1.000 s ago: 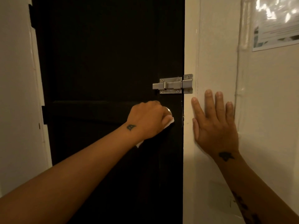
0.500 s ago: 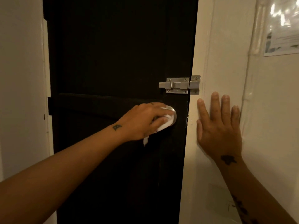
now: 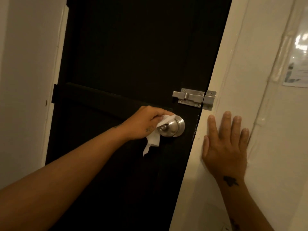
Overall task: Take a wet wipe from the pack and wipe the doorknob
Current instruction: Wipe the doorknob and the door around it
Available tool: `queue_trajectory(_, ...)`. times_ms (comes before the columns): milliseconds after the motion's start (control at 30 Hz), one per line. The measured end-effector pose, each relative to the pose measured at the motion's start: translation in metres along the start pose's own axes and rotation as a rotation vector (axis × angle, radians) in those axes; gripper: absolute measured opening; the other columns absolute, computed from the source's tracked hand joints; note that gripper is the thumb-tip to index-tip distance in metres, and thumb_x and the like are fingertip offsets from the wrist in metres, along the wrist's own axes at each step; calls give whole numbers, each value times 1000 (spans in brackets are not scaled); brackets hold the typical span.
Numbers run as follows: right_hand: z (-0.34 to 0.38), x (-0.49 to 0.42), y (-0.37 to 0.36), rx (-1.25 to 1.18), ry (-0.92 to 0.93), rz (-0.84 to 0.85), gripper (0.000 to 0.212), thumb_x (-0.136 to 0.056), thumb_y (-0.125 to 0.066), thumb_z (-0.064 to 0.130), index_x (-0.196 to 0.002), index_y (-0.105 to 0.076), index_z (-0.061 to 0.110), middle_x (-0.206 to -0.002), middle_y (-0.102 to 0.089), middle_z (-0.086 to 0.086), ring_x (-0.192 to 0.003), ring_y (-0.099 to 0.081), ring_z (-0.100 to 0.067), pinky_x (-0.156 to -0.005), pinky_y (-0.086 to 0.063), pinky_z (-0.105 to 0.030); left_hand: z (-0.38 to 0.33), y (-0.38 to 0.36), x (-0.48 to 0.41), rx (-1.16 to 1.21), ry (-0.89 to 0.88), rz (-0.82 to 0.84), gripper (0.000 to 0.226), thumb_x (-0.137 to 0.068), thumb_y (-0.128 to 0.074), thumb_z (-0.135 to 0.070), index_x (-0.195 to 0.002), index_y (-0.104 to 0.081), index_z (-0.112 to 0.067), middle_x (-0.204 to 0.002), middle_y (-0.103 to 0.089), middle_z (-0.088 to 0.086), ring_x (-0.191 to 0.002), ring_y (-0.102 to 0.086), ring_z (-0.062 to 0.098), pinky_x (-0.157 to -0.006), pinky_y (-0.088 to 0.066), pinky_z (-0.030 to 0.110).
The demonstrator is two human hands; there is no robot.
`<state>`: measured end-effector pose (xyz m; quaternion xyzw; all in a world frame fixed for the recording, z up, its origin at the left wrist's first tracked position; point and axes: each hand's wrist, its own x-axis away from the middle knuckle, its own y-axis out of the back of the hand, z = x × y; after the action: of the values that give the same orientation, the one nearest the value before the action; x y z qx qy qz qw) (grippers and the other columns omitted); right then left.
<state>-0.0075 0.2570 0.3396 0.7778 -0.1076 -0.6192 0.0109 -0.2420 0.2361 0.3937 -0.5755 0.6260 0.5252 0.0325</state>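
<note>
A round silver doorknob [image 3: 174, 128] sits on the right side of a dark door [image 3: 130, 55]. My left hand [image 3: 143, 124] is closed on a white wet wipe [image 3: 154, 139] and presses it against the knob's upper left side; the loose end of the wipe hangs below the hand. My right hand [image 3: 225, 147] lies flat with fingers spread on the white door frame [image 3: 205, 164], to the right of the knob. The wipe pack is not in view.
A steel slide bolt [image 3: 194, 98] is fixed above the knob, reaching onto the frame. White walls flank the door. A glossy paper notice [image 3: 298, 64] hangs on the right wall beside a painted pipe [image 3: 266, 90].
My left hand has slid off the knob toward its left, uncovering most of the metal, and the wipe now dangles lower. The view has tilted and moved closer. My right hand stays on the frame.
</note>
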Motion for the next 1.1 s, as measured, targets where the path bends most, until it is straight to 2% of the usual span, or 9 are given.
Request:
queue_trajectory(67, -1, -1, 1, 3, 3, -2, 60, -89, -37, 31, -144, -25, 11, -147, -23, -26, -136, -11, -42, -110, -3, -50, -2, 0, -1, 13, 9, 11, 34, -94, -38, -8, -124, -51, -20, -127, -57, 2, -107, -48, -1, -77, -40, -3)
queue_trajectory(133, -2, 0, 1, -4, 1, 6, 59, -89, -36, 31, -143, -25, 11, -148, -22, -26, -136, -11, -42, -110, -3, -51, -5, -3, 3, -11, 7, 13, 38, -93, -40, -5, -127, -47, -19, -129, -55, 3, -109, -46, -1, -77, -37, -5)
queue_trajectory(267, -1, 1, 0, -3, 3, 13, 59, -90, -33, 32, -144, -23, 10, -148, -20, -26, -137, -9, -42, -110, -3, -52, -9, -15, 15, -223, -51, -15, 56, -85, -47, 7, -133, -39, -22, -146, -35, 1, -133, -31, 12, -107, -26, 23)
queue_trajectory(333, 0, 1, 0, -4, 3, 9, 59, -90, -33, 32, -144, -23, 10, -148, -21, -26, -136, -10, -42, -110, -5, -52, -9, -20, 15, -232, -53, -26, 60, -84, -48, 10, -134, -37, -23, -148, -30, -1, -135, -28, 14, -110, -24, 27)
queue_trajectory(467, 0, 0, 0, -17, 1, 2, 59, -90, -32, 32, -144, -22, 10, -148, -21, -26, -136, -9, -42, -109, -7, -53, -8, -22, 12, 10, 65, -93, 60, -86, -45, 9, -136, -34, -21, -145, -36, 4, -133, -34, 18, -111, -31, 35)
queue_trajectory(667, 0, 0, 0, -2, 7, -1, 59, -90, -33, 31, -143, -24, 9, -147, -22, -28, -135, -11, -43, -109, -8, -54, -14, -55, 34, -85, 129, -172, 80, -81, -49, 11, -141, -12, -27, -155, -5, -5, -140, -13, 18, -114, -16, 33)
queue_trajectory(867, 1, 0, 1, -1, 3, 13, 58, -90, -31, 32, -143, -24, 9, -147, -23, -28, -135, -14, -45, -109, -9, -55, -11, -46, 31, 234, 178, -253, 67, -86, -45, 9, -139, -23, -25, -151, -23, 0, -137, -24, 16, -109, -26, 28)
queue_trajectory(967, 1, 0, 1, -3, 4, 18, 58, -90, -29, 32, -143, -25, 9, -146, -23, -28, -135, -14, -45, -108, -9, -55, -11, -56, 41, 165, 58, -256, 65, -85, -48, 7, -136, -26, -26, -151, -21, 1, -137, -23, 15, -112, -23, 24)
queue_trajectory(1100, 2, -1, 3, -12, 3, 20, 58, -89, -30, 31, -142, -25, 8, -146, -23, -29, -134, -13, -44, -108, -8, -54, 3, -59, 35, 18, -27, -276, 67, -85, -49, 8, -137, -24, -25, -152, -20, 1, -137, -24, 18, -114, -26, 36)
